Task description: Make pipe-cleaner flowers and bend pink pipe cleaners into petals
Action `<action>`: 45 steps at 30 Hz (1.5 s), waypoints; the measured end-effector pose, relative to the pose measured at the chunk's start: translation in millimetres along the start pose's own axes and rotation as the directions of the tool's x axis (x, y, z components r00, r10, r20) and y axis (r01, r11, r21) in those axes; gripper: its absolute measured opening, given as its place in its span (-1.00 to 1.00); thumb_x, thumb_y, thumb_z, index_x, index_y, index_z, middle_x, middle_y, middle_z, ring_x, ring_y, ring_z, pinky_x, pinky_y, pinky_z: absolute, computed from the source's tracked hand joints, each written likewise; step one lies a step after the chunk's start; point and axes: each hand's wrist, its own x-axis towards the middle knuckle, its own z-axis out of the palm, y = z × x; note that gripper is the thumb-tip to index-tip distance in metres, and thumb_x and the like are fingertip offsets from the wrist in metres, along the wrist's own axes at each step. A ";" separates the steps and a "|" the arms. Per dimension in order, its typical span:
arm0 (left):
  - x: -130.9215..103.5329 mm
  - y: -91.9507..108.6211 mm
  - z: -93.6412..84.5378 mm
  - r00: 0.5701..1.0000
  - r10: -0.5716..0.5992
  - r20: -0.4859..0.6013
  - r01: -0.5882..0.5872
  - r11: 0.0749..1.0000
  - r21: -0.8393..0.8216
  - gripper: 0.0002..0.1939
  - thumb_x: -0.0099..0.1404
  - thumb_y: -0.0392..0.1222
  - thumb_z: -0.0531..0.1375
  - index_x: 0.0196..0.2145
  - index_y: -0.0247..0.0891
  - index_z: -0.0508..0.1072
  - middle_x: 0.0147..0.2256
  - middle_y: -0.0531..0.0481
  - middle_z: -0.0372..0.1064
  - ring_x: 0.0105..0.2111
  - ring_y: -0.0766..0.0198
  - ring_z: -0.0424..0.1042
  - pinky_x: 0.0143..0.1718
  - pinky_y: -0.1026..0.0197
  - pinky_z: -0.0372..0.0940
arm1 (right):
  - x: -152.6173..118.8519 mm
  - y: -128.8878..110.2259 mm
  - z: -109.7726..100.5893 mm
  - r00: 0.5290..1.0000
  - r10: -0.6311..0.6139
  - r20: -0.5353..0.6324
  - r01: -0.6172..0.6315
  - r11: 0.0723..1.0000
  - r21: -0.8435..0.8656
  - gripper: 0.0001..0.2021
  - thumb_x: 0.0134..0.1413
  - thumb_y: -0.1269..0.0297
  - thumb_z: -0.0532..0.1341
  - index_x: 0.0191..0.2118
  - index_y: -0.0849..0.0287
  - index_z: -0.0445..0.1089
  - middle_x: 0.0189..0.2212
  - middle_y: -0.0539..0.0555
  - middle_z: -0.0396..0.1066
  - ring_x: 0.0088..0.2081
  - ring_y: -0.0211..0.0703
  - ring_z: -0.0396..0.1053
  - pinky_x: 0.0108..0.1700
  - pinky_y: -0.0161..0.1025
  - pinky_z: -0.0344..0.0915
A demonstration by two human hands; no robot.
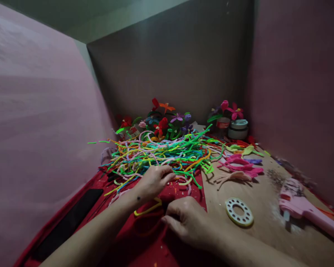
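Observation:
My left hand [156, 181] is closed, thumb and fingers pressed together, just in front of a heap of colourful pipe cleaners [161, 154]. What sits between its fingertips, if anything, is too small to make out. Lower and to the right, my right hand [187, 221] is curled with its thumb against the fingers; anything in that pinch is hidden. A bent yellow pipe cleaner [149, 210] lies below my left wrist. Beside it a dark red strand [146, 233] curves towards my right fingertips, hard to tell from the red cloth [122, 237].
On the board at right lie a round white disc with holes [239, 212], a pink glue gun [300, 207] and pink pipe-cleaner pieces [241, 165]. A black phone-like slab [69, 222] is at left. Pipe-cleaner flowers [161, 127] and a lidded jar [238, 129] stand behind.

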 end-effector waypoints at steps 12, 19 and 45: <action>13.5 -88.8 -58.9 0.834 -0.254 -0.491 0.307 0.951 0.029 -0.72 0.15 -0.06 0.04 -0.39 -0.23 0.49 -0.48 0.02 0.43 -0.46 0.29 0.33 -0.41 0.32 0.11 | 0.1 2.7 5.2 0.999 0.047 0.023 -0.046 0.999 -0.029 -0.76 0.07 0.28 0.06 -0.56 0.21 0.30 -0.61 0.00 0.32 -0.56 -0.35 0.18 -0.51 -0.37 -0.04; 29.7 -128.1 -82.1 0.735 -0.362 -0.573 0.390 0.917 -0.080 -0.70 0.06 -0.05 0.09 -0.39 -0.28 0.50 -0.52 -0.02 0.43 -0.50 0.27 0.33 -0.49 0.31 0.10 | -0.6 3.9 5.9 0.998 0.032 0.049 -0.031 0.999 -0.025 -0.76 0.07 0.30 0.05 -0.57 0.20 0.24 -0.61 -0.03 0.30 -0.56 -0.36 0.17 -0.51 -0.38 -0.05; 108.7 -116.5 -48.9 0.861 -0.489 -0.141 0.258 0.659 -0.706 -0.82 0.06 -0.19 0.24 -0.44 -0.38 0.38 -0.59 0.08 0.30 -0.70 0.51 0.18 -0.68 0.39 0.05 | -0.5 3.3 2.8 0.998 0.027 0.052 -0.029 0.999 0.024 -0.81 0.04 0.35 0.08 -0.56 0.20 0.28 -0.60 -0.02 0.33 -0.56 -0.37 0.18 -0.52 -0.39 -0.04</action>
